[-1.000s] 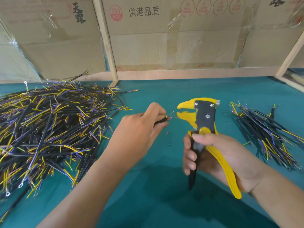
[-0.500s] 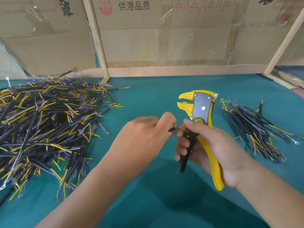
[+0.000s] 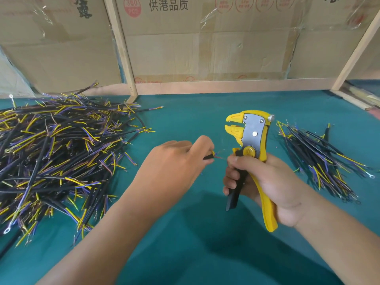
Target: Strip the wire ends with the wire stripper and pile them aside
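Teal felt covers the counter [image 3: 185, 124] in the head view, the only one, backed by cardboard boxes [image 3: 205, 38] and pale wooden framing [image 3: 123, 58]. At nine o'clock sprawls a large heap of black-sheathed cables with yellow and purple cores [image 3: 57, 153]; at three o'clock lies a much smaller bundle of the same cables [image 3: 316, 159]. Judging by those sizes, if the small bundle is the finished one, only a minor share is done and most of the work remains.

Near the centre, the left hand [image 3: 174, 165] pinches one short black cable [image 3: 208, 156] between thumb and forefinger. What shows of it lies roughly along the nine-to-three line, its frayed cores pointing toward three o'clock, at the right hand [image 3: 265, 182]. That hand is wrapped around the handles of a yellow-and-black wire stripper [image 3: 251, 145], its thumb close to the core tips; contact is unclear. The tool stands nearly upright, handles toward six o'clock, its head at twelve with the jaws facing nine and slightly parted. The cable sits below those jaws, not in them.
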`<state>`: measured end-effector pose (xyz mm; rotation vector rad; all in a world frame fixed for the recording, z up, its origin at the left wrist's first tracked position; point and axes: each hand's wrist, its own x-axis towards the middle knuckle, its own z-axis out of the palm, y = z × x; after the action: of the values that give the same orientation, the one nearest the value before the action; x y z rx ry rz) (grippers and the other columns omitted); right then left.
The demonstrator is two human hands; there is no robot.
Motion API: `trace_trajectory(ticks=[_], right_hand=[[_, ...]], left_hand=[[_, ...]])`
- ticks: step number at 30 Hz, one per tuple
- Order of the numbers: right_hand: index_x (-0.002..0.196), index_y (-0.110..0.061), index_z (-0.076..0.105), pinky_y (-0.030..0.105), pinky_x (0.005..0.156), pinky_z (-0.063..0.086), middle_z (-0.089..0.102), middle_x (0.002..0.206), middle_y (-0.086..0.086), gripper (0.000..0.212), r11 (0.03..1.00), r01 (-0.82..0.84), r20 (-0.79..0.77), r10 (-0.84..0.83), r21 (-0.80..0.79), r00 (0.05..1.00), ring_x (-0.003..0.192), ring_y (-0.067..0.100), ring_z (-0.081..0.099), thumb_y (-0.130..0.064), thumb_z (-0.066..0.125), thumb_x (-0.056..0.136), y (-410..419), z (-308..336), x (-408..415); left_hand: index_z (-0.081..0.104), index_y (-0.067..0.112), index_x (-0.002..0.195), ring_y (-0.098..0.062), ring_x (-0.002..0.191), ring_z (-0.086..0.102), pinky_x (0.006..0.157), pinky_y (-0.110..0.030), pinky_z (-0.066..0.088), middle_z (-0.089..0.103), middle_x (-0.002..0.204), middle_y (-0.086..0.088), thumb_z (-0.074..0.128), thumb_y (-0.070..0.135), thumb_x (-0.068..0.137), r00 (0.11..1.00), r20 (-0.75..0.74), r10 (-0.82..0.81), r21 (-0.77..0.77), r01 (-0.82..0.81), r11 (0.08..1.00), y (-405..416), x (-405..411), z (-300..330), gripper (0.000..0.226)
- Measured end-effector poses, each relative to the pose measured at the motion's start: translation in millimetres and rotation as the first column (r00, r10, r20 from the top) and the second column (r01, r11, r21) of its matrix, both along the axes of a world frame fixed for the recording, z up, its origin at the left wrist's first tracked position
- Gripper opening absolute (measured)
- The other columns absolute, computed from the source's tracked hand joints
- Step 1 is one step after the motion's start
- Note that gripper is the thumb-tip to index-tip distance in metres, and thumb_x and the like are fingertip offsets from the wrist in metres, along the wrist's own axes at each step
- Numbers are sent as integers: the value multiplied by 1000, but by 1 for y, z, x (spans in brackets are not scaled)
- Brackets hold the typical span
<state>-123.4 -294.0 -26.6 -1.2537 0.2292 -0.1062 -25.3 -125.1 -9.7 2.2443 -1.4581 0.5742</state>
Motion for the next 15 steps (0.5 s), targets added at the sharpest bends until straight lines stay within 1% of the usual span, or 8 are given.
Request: trace_trajectory(ticks=[2,4,6,9,11,15], right_hand=[[76,-9,56,40,62,52,45,66,9,15,1000,13,9,-13,-13,1000,60,26,48,-14,66,87,-1,-1,0],[78,-7,57,40,62,52,46,67,10,16,1000,-6,13,6,18,1000,60,27,48,-10,67,89,-3,0,0],[78,-7,59,41,62,53,47,68,11,12,994,-90,-1,90,62,996,60,28,48,-13,66,86,-5,2,-1],[77,-8,64,44,66,54,49,70,13,10,980,-195,-45,197,41,979,63,30,50,-16,64,83,-4,3,-3],[79,-9,65,44,68,54,49,71,14,9,974,-226,-47,227,27,973,64,31,50,-16,64,84,-2,2,-4],[82,-7,63,44,71,54,49,72,13,9,961,-277,-20,277,2,961,66,31,51,-16,64,86,0,-1,-5]], left_hand=[[60,7,103,-33,72,66,65,-46,53,72,81,-3,52,31,99,1000,-10,16,-22,-16,1000,1,2,1,26],[61,7,103,-32,76,68,65,-46,54,73,83,-3,53,31,98,999,-26,43,-63,-45,997,3,4,2,26],[61,6,103,-31,81,70,66,-46,55,75,86,-1,60,27,99,996,-47,72,-126,-77,989,6,7,4,21],[61,5,103,-30,86,72,68,-46,56,76,91,1,66,21,96,990,-73,119,-207,-132,969,9,10,7,18],[62,5,101,-29,84,73,67,-46,57,76,90,1,69,19,94,987,-71,144,-248,-157,956,8,10,8,17],[63,3,98,-26,80,74,64,-44,58,76,89,1,70,17,93,990,-47,135,-293,-143,945,6,7,7,16]])
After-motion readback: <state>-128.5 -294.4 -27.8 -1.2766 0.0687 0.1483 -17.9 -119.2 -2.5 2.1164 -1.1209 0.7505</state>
